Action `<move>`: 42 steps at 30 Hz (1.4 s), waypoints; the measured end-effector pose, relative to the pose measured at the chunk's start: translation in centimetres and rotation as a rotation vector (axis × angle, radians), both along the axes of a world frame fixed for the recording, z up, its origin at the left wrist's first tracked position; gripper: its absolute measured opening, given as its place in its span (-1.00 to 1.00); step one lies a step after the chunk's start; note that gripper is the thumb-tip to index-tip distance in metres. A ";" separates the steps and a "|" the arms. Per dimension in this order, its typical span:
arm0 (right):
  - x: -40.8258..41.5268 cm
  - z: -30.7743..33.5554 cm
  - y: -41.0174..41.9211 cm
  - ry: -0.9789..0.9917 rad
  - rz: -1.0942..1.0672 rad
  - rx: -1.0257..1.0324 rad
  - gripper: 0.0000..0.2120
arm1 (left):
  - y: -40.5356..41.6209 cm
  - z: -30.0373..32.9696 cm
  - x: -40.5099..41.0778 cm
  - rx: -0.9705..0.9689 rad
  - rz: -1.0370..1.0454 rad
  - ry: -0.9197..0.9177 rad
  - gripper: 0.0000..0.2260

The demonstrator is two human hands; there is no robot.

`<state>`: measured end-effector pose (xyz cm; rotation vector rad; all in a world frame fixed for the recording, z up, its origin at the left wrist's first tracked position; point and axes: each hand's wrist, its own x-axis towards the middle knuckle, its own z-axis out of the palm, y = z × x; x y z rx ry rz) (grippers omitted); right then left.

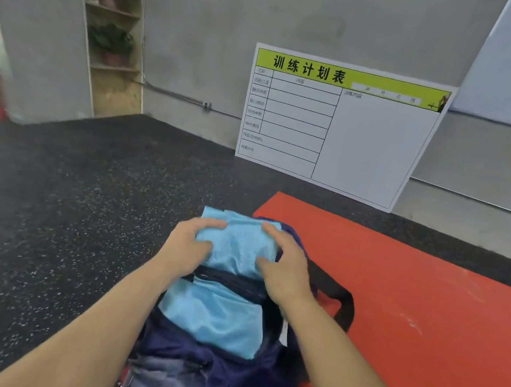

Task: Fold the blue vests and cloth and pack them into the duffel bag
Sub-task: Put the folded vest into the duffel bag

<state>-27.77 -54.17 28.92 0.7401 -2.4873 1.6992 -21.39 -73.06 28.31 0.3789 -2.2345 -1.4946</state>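
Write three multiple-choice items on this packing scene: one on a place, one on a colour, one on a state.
1. Where does the whiteboard stand?
A. Flat on the mat
B. Propped against the wall
C. Inside the bag

2. What colour is the mat under the bag?
A. Red
B. Green
C. Yellow

3. What is the duffel bag's state?
A. Zipped shut
B. Open, cloth inside
C. Upside down

Answers:
1 B, the whiteboard tilts back on the grey wall.
2 A, the mat is red.
3 B, the duffel bag gapes, while the left hand and right hand press the blue cloth into it.
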 end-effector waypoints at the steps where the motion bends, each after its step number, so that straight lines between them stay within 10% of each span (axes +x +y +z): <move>1: 0.2 -1.0 -0.5 -0.097 -0.031 -0.053 -0.40 | -0.1 -0.9 -0.3 -0.003 0.011 -0.039 -0.57; 6: 0.2 -4.3 -0.8 -0.108 -0.127 -0.005 -0.57 | -0.3 -3.4 -2.0 -0.223 0.042 -0.025 -0.95; 12: -0.2 -3.9 1.4 0.281 -0.152 0.413 -0.51 | 0.4 -4.9 -2.2 -0.608 0.117 -0.048 -0.79; 18: -0.6 -1.5 0.2 0.208 -0.038 0.849 -0.26 | 1.2 -4.9 -1.8 -0.881 0.130 -0.138 -0.68; 23: 0.3 0.3 -0.7 0.462 -0.051 0.708 -0.36 | 1.8 -2.9 -2.4 -1.209 0.059 -0.035 -0.74; 26: 1.4 -0.2 -2.6 0.507 -0.024 0.478 -0.49 | 1.9 -3.0 -3.0 -1.091 -0.092 0.021 -0.71; 31: 0.9 -3.0 -4.2 0.050 0.022 0.721 -0.40 | 0.6 -5.6 -2.5 -0.826 -0.120 -0.193 -0.31; 42: 1.2 -7.9 -4.7 0.269 -0.198 0.611 -0.20 | 1.1 -7.8 -2.6 -0.734 0.003 -0.176 -0.37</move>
